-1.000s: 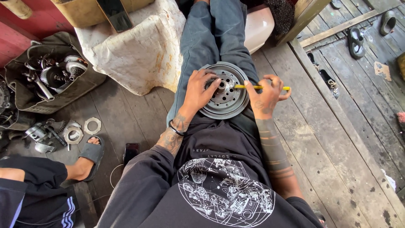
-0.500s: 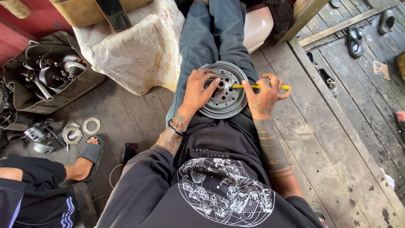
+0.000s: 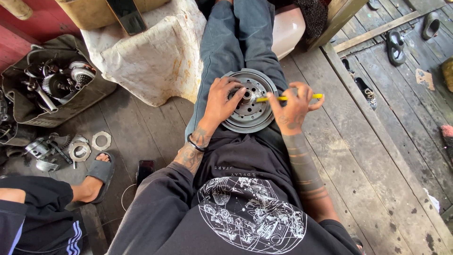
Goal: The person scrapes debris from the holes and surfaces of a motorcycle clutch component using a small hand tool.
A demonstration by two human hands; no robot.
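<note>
head view: a round grey metal pulley disc [image 3: 250, 101] is steadied on the lap by the left hand [image 3: 222, 101], fingers spread; a yellow-handled screwdriver [image 3: 288, 97] is pinched by the right hand [image 3: 292, 111] at the hub; the work appears midway.

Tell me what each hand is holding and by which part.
The right hand pinches a yellow tool near the middle of its shaft. The left hand lies flat on the face of the round metal disc on the lap, bracing it.
</note>
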